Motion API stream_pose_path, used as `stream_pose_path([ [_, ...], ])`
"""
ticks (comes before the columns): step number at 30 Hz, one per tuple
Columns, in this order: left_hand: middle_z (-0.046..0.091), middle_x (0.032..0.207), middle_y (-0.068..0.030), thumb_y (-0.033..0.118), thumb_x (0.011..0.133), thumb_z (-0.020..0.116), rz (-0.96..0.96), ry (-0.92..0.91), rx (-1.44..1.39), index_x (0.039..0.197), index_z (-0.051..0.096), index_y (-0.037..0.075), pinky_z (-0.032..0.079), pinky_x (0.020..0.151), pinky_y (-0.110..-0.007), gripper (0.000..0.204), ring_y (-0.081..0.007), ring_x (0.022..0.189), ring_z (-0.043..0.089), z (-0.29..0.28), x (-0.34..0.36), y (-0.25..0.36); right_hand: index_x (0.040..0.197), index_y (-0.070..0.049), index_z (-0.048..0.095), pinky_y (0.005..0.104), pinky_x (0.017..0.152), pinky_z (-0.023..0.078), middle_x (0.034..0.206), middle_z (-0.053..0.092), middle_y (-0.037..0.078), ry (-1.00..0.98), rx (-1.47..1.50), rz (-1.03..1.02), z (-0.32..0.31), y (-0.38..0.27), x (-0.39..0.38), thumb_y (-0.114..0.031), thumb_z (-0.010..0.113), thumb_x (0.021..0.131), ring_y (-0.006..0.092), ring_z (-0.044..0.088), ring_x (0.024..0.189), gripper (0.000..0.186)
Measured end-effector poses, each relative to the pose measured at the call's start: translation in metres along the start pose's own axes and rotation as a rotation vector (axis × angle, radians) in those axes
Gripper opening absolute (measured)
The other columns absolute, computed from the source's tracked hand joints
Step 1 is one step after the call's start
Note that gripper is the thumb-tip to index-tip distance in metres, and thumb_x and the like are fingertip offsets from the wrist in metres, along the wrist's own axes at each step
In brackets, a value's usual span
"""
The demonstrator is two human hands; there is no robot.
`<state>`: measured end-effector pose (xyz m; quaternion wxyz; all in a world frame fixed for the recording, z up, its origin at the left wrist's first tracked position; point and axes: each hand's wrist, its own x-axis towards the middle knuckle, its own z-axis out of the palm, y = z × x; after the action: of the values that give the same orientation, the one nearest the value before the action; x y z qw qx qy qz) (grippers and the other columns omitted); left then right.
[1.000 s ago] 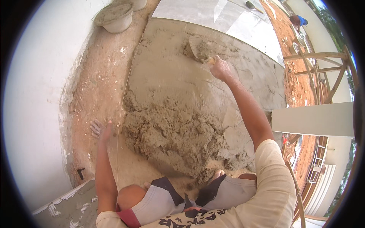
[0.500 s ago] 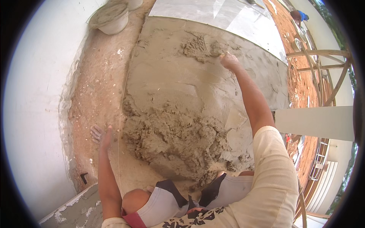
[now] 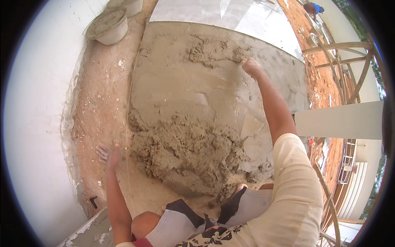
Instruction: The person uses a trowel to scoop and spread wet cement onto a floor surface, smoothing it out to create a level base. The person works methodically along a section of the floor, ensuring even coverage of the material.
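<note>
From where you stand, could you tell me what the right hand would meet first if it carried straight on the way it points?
Probably the loose clump of mortar just ahead of the right hand; the pale tiles lie beyond, though depth is hard to judge.

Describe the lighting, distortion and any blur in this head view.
Head view: bright even daylight, soft shadows; white wall at left nearly washed out; fisheye bends the string line and wooden railing; black vignette rims the picture; left hand slightly blurred; rough grey mortar heap sharp.
</note>
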<state>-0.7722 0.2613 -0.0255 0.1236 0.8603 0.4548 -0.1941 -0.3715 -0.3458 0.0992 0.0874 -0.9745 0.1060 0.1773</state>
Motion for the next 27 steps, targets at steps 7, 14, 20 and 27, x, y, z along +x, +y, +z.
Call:
stream_pose_path([
  [7,-0.021,0.165,-0.0164,0.069,0.090,0.048,0.060,0.029,-0.050,0.158,-0.012,0.006,-0.013,0.118,-0.056,0.110,-0.0364,0.151,-0.023,0.009,0.004,0.005,0.105,0.001,0.066,0.0404,0.063,0.055,0.099,0.071,0.019,-0.147,0.629,0.110,0.016,0.037,0.011,-0.042,0.047,0.097,0.0262,0.071,0.072,0.047],
  [14,-0.022,0.165,-0.0161,0.070,0.089,0.048,0.026,0.009,-0.028,0.158,-0.012,0.006,-0.013,0.118,-0.056,0.112,-0.0355,0.151,-0.023,0.001,0.000,0.000,0.112,0.001,0.065,0.0456,0.075,0.057,0.106,0.071,0.024,0.100,0.041,-0.064,0.023,-0.007,-0.009,-0.040,0.046,0.097,0.0348,0.072,0.084,0.047],
  [20,-0.021,0.165,-0.0171,0.070,0.089,0.048,0.070,0.021,-0.083,0.158,-0.012,0.005,-0.012,0.119,-0.056,0.112,-0.0349,0.151,-0.024,0.006,0.002,-0.001,0.110,0.002,0.057,0.0427,0.055,0.055,0.083,0.066,0.017,-0.041,0.248,0.106,0.004,0.059,0.030,-0.039,0.050,0.098,0.0283,0.066,0.062,0.044],
  [27,-0.020,0.165,-0.0190,0.070,0.090,0.049,0.070,0.055,-0.058,0.158,-0.011,0.004,-0.012,0.118,-0.058,0.112,-0.0369,0.151,-0.023,0.008,0.004,-0.005,0.099,-0.003,0.058,0.0331,0.046,0.049,0.077,0.059,0.009,-0.300,0.861,-0.103,0.052,-0.023,-0.028,-0.042,0.055,0.099,0.0166,0.057,0.057,0.039],
])
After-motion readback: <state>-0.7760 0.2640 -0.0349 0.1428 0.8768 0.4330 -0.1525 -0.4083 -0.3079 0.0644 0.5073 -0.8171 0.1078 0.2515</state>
